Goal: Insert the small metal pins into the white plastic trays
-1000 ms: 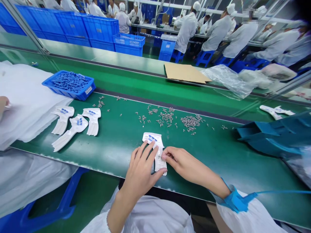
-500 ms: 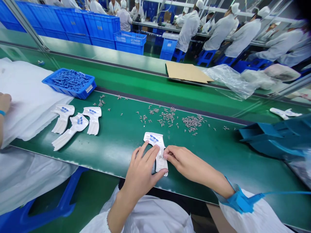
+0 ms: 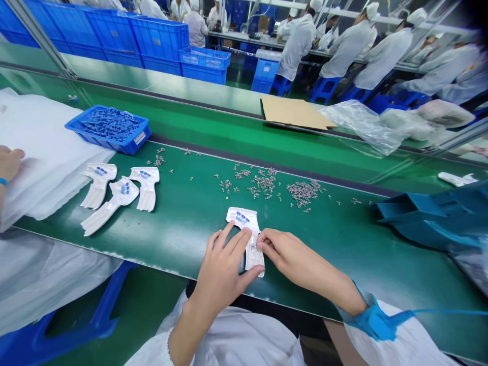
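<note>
A white plastic housing half [image 3: 251,256] with small blue pieces at its wide end lies on the green work surface in front of me. My left hand [image 3: 224,267] rests over it, fingers spread, fingertips and thumb touching its edges. At the housing's right side, my right hand [image 3: 280,249] has thumb and index finger pinched together; whatever is between them is too small or hidden to make out. Beyond my hands lie scattered small metal parts [image 3: 304,192]. Three similar housing halves, one of them a white piece [image 3: 145,188], lie to the left.
A blue bin [image 3: 131,145] of blue plastic parts stands at the back left. Teal trays [image 3: 430,216] sit at the right. A co-worker's hand [image 3: 9,161] is at the far left, by white sheeting. Cardboard [image 3: 293,113] lies on the ledge behind. A blue wrist strap's cord runs right.
My hands and the housing half stay almost in place. The co-worker's hand at the far left has shifted slightly to the right. A white piece at the far right has moved rightward.
</note>
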A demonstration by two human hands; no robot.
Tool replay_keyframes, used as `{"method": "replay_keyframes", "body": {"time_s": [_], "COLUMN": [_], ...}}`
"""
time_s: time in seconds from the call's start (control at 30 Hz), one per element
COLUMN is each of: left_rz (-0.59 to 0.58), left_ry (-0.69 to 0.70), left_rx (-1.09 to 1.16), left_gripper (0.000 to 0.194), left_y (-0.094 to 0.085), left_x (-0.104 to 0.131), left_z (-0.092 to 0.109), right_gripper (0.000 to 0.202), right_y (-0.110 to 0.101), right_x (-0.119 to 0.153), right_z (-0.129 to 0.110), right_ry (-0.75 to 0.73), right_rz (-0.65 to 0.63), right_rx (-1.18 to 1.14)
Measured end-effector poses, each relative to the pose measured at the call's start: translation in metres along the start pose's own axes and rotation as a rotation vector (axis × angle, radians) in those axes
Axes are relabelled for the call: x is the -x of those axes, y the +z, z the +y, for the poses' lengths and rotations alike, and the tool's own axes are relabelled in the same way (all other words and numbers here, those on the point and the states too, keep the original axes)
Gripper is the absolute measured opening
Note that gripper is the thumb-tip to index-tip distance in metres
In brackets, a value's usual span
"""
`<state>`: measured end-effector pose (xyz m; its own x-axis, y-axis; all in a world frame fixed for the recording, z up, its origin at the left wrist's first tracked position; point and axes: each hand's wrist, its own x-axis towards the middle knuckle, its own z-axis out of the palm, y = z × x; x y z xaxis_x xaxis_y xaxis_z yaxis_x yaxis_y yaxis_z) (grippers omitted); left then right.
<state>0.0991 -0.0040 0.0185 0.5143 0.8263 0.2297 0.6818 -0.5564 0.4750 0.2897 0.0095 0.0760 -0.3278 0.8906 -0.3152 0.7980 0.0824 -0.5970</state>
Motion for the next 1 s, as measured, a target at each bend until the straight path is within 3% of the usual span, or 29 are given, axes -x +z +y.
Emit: {"method": "replay_keyframes", "body": {"time_s": [0.3, 0.5, 0.63, 0.73, 0.87, 1.0], "left_rz": [-0.015, -0.002, 0.017, 0.143, 0.365, 0.374], "left_ry": [-0.014, -0.018, 0.025, -0.063, -0.327, -0.49], "left_rx": [0.022, 0.064, 0.072, -0.028, -0.328, -0.54], "left_gripper": [0.065, 0.065, 0.066, 0.06, 0.052, 0.052], "left_y": [0.0, 0.001, -0.007, -0.026, -0.055, -0.072], "left_x": [-0.001, 0.001, -0.002, -0.006, -0.003, 0.009], "left_z": [-0.001, -0.002, -0.004, -0.029, -0.089, -0.137], "right_gripper": [0.005, 0.036, 0.042, 0.045, 0.037, 0.027], "right_y": [0.005, 0.022, 0.024, -0.001, -0.059, -0.113], "right_x": [-0.002, -0.003, -0.01, -0.035, -0.098, -0.155], "right_z": [0.004, 0.009, 0.014, 0.028, 0.06, 0.088], "right_ry": [0.064, 0.129, 0.054, 0.082, 0.223, 0.267], "right_rz": [0.03, 0.09, 0.169, 0.261, 0.563, 0.732], "right_rx": [-0.131, -0.65, -0.764, -0.892, -0.861, -0.761]}}
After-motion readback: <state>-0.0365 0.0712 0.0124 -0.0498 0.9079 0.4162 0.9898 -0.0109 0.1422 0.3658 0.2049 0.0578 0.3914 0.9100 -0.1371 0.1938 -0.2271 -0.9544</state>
